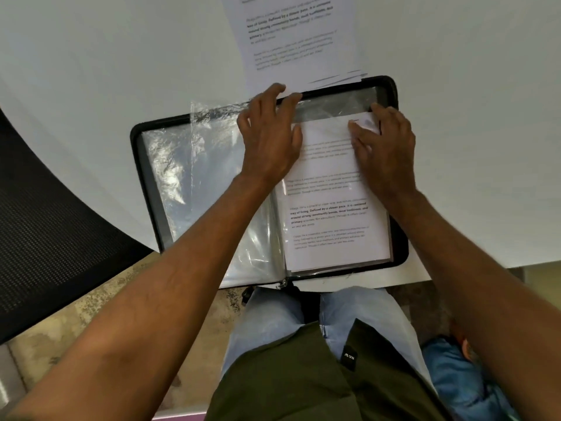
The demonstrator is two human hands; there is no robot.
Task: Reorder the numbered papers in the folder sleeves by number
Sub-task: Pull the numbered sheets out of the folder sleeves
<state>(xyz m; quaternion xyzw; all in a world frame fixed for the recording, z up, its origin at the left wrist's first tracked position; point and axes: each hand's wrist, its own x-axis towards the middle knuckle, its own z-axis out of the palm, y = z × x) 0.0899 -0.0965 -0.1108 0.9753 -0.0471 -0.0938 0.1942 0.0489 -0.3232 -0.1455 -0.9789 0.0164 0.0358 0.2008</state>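
So we've got the white bench [91, 71] with the black zip folder [391, 86] lying open at its near edge, right above our lap, and a loose stack of printed papers [291, 41] sitting just beyond the folder's far rim. The folder's left half is all empty clear sleeves [194, 183], crinkly and shiny; the right half holds the printed sheet [328, 220] we're working with, its top edge still short of the sleeve's far end. Looks to us like we're mid-slide, getting that sheet seated in its sleeve. Our left hand [267, 138] has its fingers curled over the plastic lip of the sleeve near the folder's far edge, holding the mouth open, and our right hand [385, 147] pinches the sheet's top right corner, thumb on top. Tip for doing this well: keep the plastic taut with the left, feed the paper square so a corner doesn't snag, and check the number first, which is too blurry to read from here.
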